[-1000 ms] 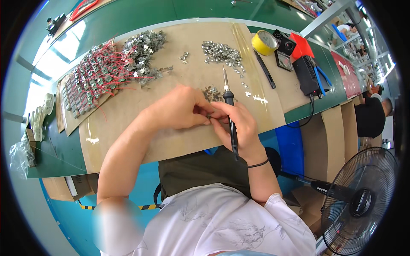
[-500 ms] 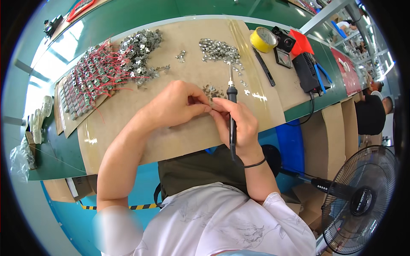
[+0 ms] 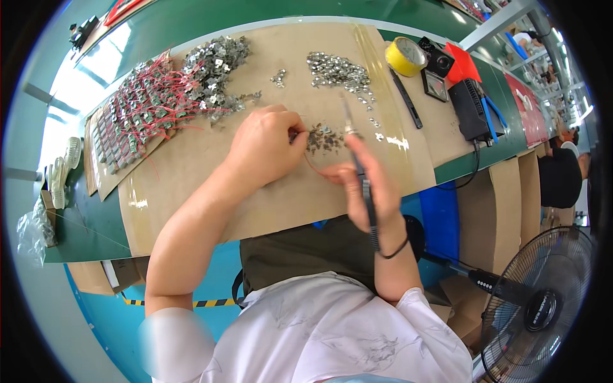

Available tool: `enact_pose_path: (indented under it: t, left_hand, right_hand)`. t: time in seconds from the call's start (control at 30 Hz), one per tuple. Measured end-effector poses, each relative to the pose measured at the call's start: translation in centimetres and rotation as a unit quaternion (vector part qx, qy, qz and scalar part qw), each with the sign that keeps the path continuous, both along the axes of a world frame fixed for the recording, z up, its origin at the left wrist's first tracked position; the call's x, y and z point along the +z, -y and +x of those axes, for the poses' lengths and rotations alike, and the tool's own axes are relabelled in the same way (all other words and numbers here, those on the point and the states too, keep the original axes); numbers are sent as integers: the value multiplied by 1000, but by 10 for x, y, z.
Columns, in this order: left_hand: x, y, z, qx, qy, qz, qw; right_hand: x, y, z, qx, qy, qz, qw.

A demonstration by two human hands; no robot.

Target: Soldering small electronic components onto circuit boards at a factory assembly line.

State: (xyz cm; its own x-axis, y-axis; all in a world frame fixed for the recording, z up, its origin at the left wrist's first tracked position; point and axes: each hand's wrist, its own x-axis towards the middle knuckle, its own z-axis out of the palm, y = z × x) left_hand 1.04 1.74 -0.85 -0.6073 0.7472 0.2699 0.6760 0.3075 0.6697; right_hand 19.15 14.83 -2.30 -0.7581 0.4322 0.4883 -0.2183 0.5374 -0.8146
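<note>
Head view, observed from my remote station. I see the left grip above the brown sheet that covers most of the green desk. Its thumb and fingers are together, clamped on a small dark piece; the fingers hide most of it, so I cannot make out its shape.

From beside that piece a thin red wire curves down to the fingertips of the right grip. I note the right grip clamped around the handle of a soldering iron, with the wire's near end at its thumb and forefinger. The iron stands with its tip toward the far side of the desk; hand and tool are blurred.

Just beside the left fingertips I log a scatter of dark bits. Beyond it lie a heap of shiny metal pieces and a smaller cluster. At left, rows of grey parts with red wires adjoin a pile of grey metal pieces.

On the right I record a yellow tape roll, a black pen-shaped tool and a black box.
</note>
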Motion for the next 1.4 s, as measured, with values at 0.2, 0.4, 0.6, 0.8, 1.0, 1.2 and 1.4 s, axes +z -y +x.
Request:
enact_pose_path:
  t: [0.2, 0.4, 0.6, 0.8, 1.0, 1.2, 1.4]
  left_hand:
    - [7, -1, 7, 2, -29, -42, 999]
    - [3, -3, 6, 7, -42, -40, 998]
    - [2, -3, 7, 9, -52, -40, 998]
    - [3, -4, 7, 7, -46, -40, 998]
    - [1, -3, 6, 5, -44, -32, 999]
    - [7, -8, 7, 7, -20, -54, 998]
    - [6, -9, 8, 8, -28, -57, 998]
  right_hand:
    - [4, -41, 19, 9, 10, -1, 1000]
    - [11, -32, 13, -23, 31, 9, 999]
    - [5, -34, 10, -25, 36, -2, 999]
    - [12, -32, 12, -20, 44, 3, 999]
    - [8, -31, 12, -21, 24, -37, 999]
    - [3, -39, 10, -10, 36, 10, 999]
    - [4, -39, 10, -8, 38, 34, 999]
